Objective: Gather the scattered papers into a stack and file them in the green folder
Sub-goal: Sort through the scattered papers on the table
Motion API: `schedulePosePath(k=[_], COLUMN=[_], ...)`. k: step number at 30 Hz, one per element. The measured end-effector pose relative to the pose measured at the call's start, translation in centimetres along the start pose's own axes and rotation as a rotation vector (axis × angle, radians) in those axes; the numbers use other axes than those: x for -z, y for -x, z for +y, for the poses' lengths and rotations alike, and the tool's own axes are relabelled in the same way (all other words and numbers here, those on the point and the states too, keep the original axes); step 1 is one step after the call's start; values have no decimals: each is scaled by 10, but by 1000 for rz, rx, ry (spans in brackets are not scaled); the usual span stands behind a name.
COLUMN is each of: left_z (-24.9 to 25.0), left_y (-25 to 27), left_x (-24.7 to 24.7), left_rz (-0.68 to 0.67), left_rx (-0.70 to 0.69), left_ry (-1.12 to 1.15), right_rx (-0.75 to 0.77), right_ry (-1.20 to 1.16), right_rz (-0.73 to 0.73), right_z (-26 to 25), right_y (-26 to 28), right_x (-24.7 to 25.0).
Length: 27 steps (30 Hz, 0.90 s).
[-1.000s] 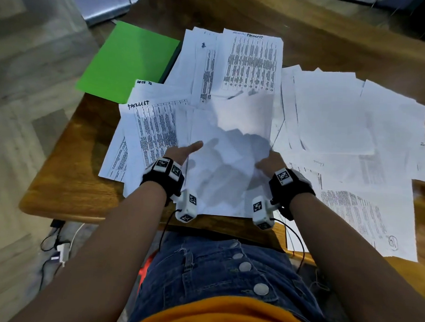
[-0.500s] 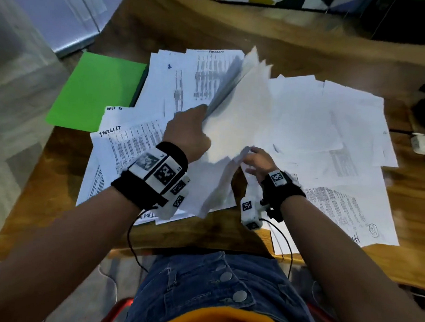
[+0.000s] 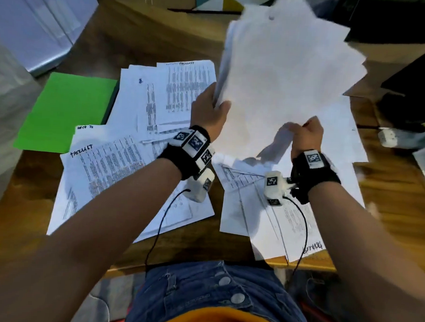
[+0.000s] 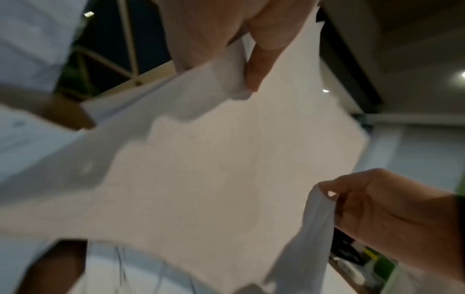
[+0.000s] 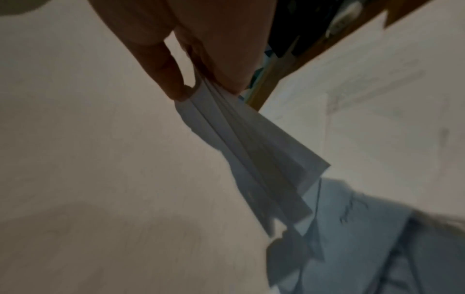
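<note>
green folder [image 3: 67, 110]: flat and closed at the far-left of the wooden table [image 3: 30, 177], apart from both hands; its right edge is just beside the loose sheets.
left pile [image 3: 123, 176]: printed pages still scattered and overlapping on the table, below the left forearm. Not gathered yet.
left hand [image 3: 210, 107]: clamped on the left edge of the lifted bundle, thumb on the near face, fingers behind. The left wrist view confirms the pinch on that edge.
lifted bundle [image 3: 283, 74]: a sheaf of white papers held up off the table, tilted, edges fanned and misaligned at the top and right.
right hand [image 3: 307, 134]: fingers closed on the lower-right corner of the bundle; the right wrist view shows several sheet corners [image 5: 241, 139] bunched and creased in that pinch.
right pile [image 3: 289, 213]: more sheets lying under and beyond the right wrist, some running up to the near table edge.
handling: light, floppy, slick sheet on sheet. A corner pinch looks likely to crease it or let inner pages slip out. Better to hold both long edges, thumbs on top.
step, my read: roughly early-middle. One sheaf is in hand and most pages are still down.
next, my guess: tap the bundle's bottom edge on the table to square it before adding more.
risk: a fanned stack could shed pages if it tilts further.
</note>
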<state>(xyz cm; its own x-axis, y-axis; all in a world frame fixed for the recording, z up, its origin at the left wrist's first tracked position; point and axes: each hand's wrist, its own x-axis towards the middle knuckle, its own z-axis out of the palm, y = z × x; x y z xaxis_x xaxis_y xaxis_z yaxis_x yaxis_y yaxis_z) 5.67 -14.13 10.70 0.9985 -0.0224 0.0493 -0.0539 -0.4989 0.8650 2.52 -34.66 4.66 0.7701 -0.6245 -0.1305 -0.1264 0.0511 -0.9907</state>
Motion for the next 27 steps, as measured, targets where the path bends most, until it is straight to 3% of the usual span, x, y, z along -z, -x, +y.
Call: schedulePosePath(k=[4,10,16,21,24,27], left_z=[-9,-26,-34,-46,-49,-48], left_y=[1,-3,-8,-15,-20,-34], left_x=[-22,-38,-46,-53,-59,-64], left_rz=[113,172,194,140,109,164], left_rx=[174,229,215,344,402,386], left_ry=[264,403,418,429,380,266], right_rx=[57,34,-21,-98,-133,-105], right_ry=[-41,-111,-55,-58,-47,63], right_rz=[-10,-148,-105,-110,-92,-32], right_z=[-9,3,11,24,33,35], right_y=[-5,-17,-28,-19,-13,-21], right_x=[5,7,-2,-7,-16,-23])
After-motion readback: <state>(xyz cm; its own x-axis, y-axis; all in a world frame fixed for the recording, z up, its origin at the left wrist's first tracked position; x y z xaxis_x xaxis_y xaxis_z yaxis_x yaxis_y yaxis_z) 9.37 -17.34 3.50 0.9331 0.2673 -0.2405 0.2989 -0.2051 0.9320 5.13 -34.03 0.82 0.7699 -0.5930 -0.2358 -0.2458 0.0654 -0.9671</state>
